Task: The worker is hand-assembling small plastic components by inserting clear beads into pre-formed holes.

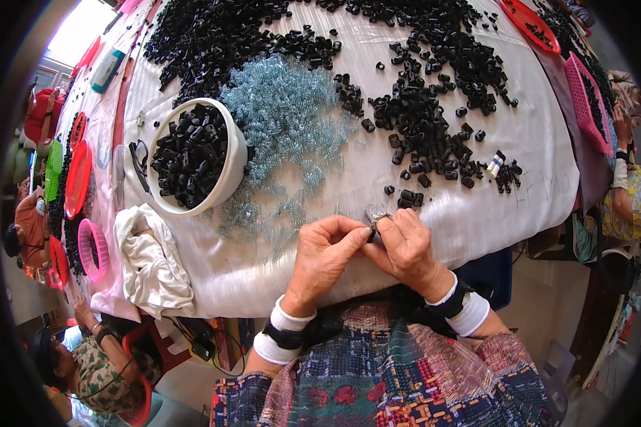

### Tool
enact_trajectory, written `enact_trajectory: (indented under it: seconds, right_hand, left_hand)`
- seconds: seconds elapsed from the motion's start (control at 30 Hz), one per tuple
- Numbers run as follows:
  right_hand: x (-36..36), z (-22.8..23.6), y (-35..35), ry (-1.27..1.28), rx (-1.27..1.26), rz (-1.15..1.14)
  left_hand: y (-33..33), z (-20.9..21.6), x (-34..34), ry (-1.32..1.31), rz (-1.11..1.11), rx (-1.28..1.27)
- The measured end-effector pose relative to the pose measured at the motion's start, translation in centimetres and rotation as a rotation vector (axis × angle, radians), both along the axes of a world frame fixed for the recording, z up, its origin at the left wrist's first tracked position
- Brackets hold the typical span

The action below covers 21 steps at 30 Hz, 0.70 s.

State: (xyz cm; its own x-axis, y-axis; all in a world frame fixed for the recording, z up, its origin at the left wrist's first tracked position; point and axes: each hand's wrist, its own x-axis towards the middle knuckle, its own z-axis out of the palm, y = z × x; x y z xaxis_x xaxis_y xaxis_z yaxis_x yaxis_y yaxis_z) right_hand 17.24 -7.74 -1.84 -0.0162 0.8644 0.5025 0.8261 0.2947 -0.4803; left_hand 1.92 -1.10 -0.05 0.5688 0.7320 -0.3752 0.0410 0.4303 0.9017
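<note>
black: one small piece (pixel 372 235), mostly hidden, is sitting between left hand (pixel 326 250) and right hand (pixel 408 245), near the front edge of the white tablecloth (pixel 238 288). left — thumb and forefinger are pinching it. right — fingers are curling inward, gripping its other side. pale blue springs (pixel 285 110) are lying heaped beside a white bucket (pixel 235 167), which black parts (pixel 191 156) are filling; loose black pieces (pixel 421 121) are lying scattered farther right.
</note>
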Motion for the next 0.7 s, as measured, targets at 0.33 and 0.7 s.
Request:
enact_trajectory:
  seconds: [0.33,0.7]
  right_hand:
    - [0.0,0.2,0.1,0.008,0.008,0.008]
    - [1.3,1.8,-0.4,0.766,-0.153,0.060]
  left_hand:
    - [-0.1,-0.1,0.0,-0.058,-0.002,0.001]
    - [0.3,1.3,-0.4,-0.164,-0.053,-0.248]
